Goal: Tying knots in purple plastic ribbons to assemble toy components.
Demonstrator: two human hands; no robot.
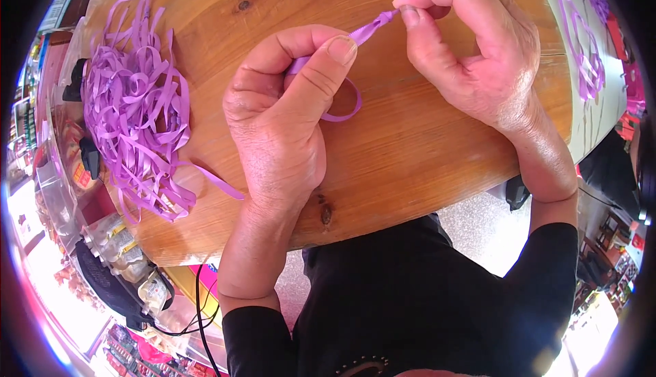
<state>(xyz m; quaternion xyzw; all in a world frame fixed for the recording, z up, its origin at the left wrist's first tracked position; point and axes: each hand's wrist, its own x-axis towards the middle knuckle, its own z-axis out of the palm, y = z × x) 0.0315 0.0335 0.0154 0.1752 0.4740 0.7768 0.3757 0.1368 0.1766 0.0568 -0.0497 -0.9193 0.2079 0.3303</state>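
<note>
Where hands (277, 114) (478, 49) pinch (closed), ribbon (367, 32) stretches.

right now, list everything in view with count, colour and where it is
knotted ribbon: 1, purple, between the two hands
ribbon pile: 1, purple, on the table's left side; strands too tangled to count
wooden table: 1, brown, under the hands
marble-patterned surface: 1, white with dark veins, right of the table
looped ribbon: 1, purple, on that white surface
cables: at least 2, black, lower left
background clutter: uncountable, mixed colours, blurred around the rim
shirt: 1, black, bottom centre, on the person
left hand: 1, bare, centre, pinching the knotted ribbon
right hand: 1, bare, upper right, pinching its end
</note>
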